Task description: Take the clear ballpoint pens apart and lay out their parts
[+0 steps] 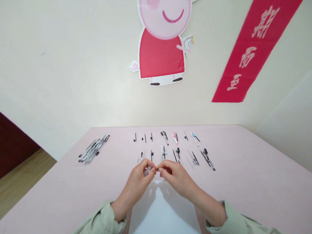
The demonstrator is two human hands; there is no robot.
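The fingertips (151,169) of both hands are pinched shut and meet above the table (253,181). A clear pen barrel (147,171) is gripped in the left hand (140,177), and its end is nipped by the right hand (176,177). Just beyond, loose pen parts are laid out in a near row (179,156) and a far row (163,135). A bundle of whole pens (93,150) lies well apart to the left. Judged from these, the work is partly done, with many pieces unjoined.

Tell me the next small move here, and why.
Likely push the two pieces gently together. The left hand pinches a clear barrel, the right hand pinches a tiny dark part right at its end, and they look lined up above the table.
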